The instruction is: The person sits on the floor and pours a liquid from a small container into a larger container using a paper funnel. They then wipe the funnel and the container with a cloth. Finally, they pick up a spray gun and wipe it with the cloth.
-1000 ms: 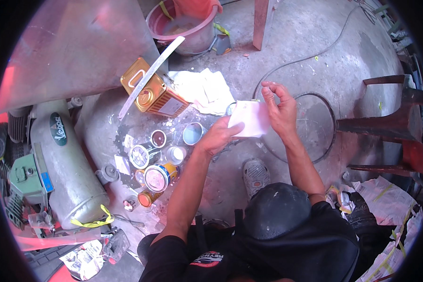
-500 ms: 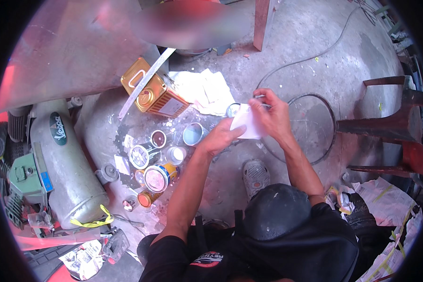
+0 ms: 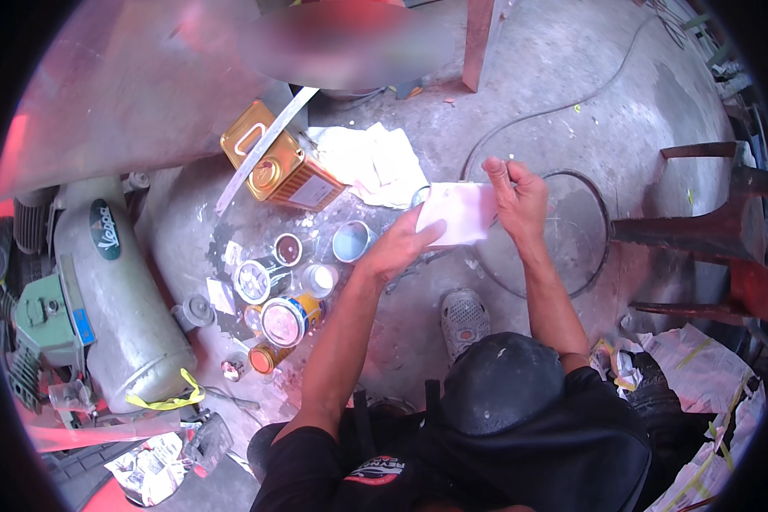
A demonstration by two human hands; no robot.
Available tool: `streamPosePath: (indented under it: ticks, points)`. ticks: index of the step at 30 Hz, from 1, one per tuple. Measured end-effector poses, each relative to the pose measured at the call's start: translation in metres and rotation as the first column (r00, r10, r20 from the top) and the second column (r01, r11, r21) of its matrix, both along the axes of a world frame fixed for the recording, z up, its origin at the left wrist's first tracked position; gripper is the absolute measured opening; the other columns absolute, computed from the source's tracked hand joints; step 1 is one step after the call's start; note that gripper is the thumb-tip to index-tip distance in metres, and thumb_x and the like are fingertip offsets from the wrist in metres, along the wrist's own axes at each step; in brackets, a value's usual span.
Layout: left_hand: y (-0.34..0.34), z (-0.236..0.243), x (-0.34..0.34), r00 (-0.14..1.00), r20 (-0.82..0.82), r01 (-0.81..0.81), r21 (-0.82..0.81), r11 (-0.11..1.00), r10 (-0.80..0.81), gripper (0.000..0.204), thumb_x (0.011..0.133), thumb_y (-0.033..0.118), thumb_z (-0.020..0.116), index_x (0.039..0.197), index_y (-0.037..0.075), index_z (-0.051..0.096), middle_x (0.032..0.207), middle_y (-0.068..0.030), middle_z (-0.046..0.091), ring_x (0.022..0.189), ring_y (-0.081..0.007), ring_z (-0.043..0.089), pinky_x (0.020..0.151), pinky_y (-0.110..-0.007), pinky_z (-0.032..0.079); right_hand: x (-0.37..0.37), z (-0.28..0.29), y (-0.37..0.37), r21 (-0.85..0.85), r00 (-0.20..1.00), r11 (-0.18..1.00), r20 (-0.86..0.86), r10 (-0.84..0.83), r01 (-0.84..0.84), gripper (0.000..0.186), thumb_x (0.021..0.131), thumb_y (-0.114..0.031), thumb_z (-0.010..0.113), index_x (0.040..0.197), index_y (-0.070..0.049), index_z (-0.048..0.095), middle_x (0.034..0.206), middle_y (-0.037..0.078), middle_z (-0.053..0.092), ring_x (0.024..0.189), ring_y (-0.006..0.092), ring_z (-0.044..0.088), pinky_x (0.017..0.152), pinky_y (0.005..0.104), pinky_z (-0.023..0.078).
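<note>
A black short-sleeved T-shirt (image 3: 328, 469) with a red-and-white chest emblem (image 3: 377, 470) is worn with a pale grey, rounded clog (image 3: 465, 318) punched with many holes.

To the right of the glossy, gold-coloured metal can (image 3: 299, 177) is a smooth, matt, paper-like sheet (image 3: 458, 213), to the can's lower left a scuffed, dully shining metal tank (image 3: 136, 294), and beneath the can matt, blotchy concrete floor (image 3: 546, 141).

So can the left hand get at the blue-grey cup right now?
Probably yes: the blue-grey cup stands close beside the left hand, nothing visibly between, though that hand holds a white sheet and may need freeing.
</note>
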State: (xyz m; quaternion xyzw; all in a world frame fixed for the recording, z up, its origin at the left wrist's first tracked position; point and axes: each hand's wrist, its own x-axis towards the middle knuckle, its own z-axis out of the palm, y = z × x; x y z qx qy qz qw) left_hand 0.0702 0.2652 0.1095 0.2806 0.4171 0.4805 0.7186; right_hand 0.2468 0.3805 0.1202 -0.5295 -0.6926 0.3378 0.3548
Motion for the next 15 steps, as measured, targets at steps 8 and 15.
streamPosePath:
  ticks: [8,15]
  points:
    - [0.006,-0.004,-0.013,0.992,-0.002,-0.128,-0.116,0.985,0.129,0.043,0.097,0.016,0.058,0.135,-0.001,0.048,0.125,-0.0101,0.059,0.112,-0.0201,0.060,0.092,-0.034,0.053,0.021,0.036,0.008,0.013,0.824,0.825,-0.035,0.565,-0.565,0.043,0.080,-0.003,0.063,0.124,-0.006,0.062,0.125,0.016,0.059,0.106,0.0239,0.060,0.089,0.0330,0.048]
    - [0.005,-0.021,-0.020,0.901,-0.355,-0.258,0.023,0.966,0.249,0.038,0.093,0.024,0.063,0.119,-0.003,0.062,0.102,-0.0096,0.069,0.093,-0.0160,0.064,0.079,-0.030,0.051,0.001,0.038,-0.010,-0.273,0.722,0.684,-0.060,0.689,-0.676,0.052,0.077,0.002,0.066,0.128,-0.009,0.061,0.130,0.019,0.059,0.112,0.0310,0.063,0.093,0.0353,0.050]
